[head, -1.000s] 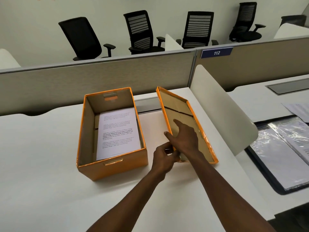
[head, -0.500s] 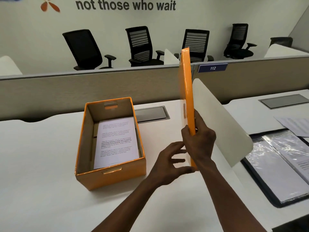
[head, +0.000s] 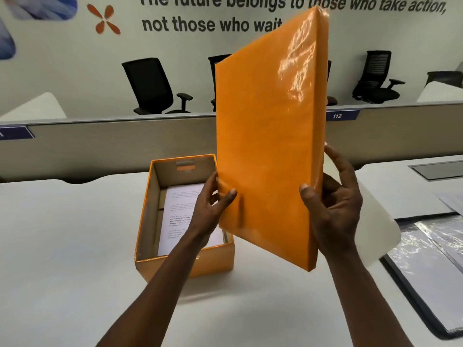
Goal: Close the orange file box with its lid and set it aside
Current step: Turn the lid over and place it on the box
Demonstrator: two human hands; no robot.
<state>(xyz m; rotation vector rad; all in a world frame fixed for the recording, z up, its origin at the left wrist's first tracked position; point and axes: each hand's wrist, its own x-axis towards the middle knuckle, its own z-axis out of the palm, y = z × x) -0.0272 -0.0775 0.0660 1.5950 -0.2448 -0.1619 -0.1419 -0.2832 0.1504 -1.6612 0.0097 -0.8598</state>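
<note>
The flat orange cardboard lid (head: 268, 136) was edge-on half a sec ago, w/ only the right hand on it; now it is turned so its shiny orange top faces us, & it is up higher & more to the middle. It is in the air, standing almost upright w/ a small tilt, above & just right of the open orange cardboard file box (head: 185, 266). The left hand (head: 213, 209) was open & apart from the lid before; now its grip is closed on the lid's left edge, thumb on the front. The right hand (head: 335, 209) has its grip on the lid's right edge, thumb on the front & fingers behind. The box has stayed in the same spot on the white worktop (head: 62, 259), open, w/ a white printed paper sheet (head: 178, 211) lying flat inside. The view has tipped up, so more of the wall words show. Count: 1 box, 1 lid, 2 hands. Black office chairs (head: 150, 86) at the back: 3 show clearly, more may be hidden behind the lid. 1 blue tag reading 112 (head: 338, 115) on the grey divider. 1 dark folder w/ clear sleeves (head: 431, 276) on the next worktop at right.
</note>
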